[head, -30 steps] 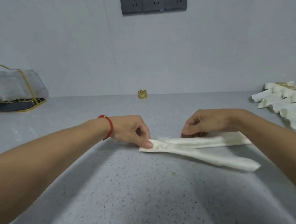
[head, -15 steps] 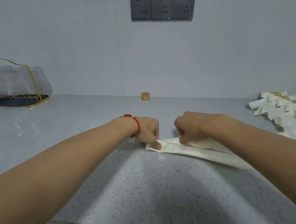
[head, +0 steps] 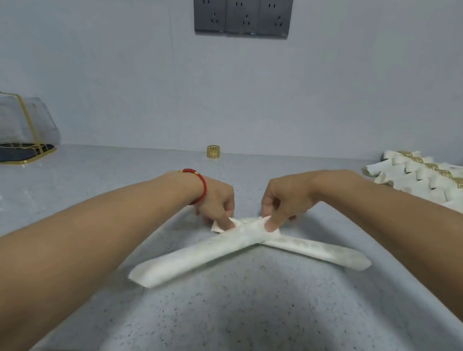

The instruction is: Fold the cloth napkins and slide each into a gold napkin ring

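A: How is the napkin [head: 204,256] held?

B: It is pinched near its folded top by both hands. The thumb and fingers of the left hand [head: 218,202] are closed on the small corner at the left of the fold. The fingers of the right hand [head: 281,198] are curled, and the upper strip is pressed down by the thumb where the two strips cross.

A: And where is the napkin laid?

B: It is laid flat on the grey speckled counter [head: 239,317], in the middle, just in front of the hands. Two long arms are formed by it: one is pointed down to the left, the other down to the right, and the left one is crossed over the right one.

A: Is a ring seen?

B: One gold ring [head: 213,151] is stood alone at the back of the counter, by the wall, well apart from the hands.

A: What is kept in containers?

B: At the far left a clear holder with a gold frame [head: 5,124] is placed on a dark tray [head: 8,154]; what is inside cannot be told. At the right edge a row of finished napkins [head: 431,183] is laid, each one passed through a gold ring.

A: Anything more?

B: A red bracelet [head: 201,184] is worn on the left wrist.
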Demonstrator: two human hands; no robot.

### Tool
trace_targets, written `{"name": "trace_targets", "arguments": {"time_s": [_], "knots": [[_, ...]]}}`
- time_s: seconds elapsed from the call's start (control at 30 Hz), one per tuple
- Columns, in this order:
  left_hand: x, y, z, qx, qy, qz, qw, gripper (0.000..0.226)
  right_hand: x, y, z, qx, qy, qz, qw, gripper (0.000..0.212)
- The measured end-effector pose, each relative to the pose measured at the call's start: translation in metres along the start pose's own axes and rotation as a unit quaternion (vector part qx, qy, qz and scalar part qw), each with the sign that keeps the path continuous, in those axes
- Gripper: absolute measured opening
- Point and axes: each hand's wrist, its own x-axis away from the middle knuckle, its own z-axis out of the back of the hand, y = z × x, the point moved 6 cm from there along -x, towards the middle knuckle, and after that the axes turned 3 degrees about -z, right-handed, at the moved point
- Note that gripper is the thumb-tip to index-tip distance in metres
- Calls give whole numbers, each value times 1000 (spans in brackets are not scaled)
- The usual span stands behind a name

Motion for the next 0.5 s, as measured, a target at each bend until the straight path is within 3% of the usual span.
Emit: {"name": "trace_targets", "arguments": {"time_s": [0.33, 0.5], "knots": [[10, 6, 3, 64, 13, -43, 997, 18, -9, -3, 3, 27, 35, -1, 999, 36], [10, 6, 4, 66, 40, -40, 996, 10, -13, 1, 2, -9, 73, 0, 997, 31]]}}
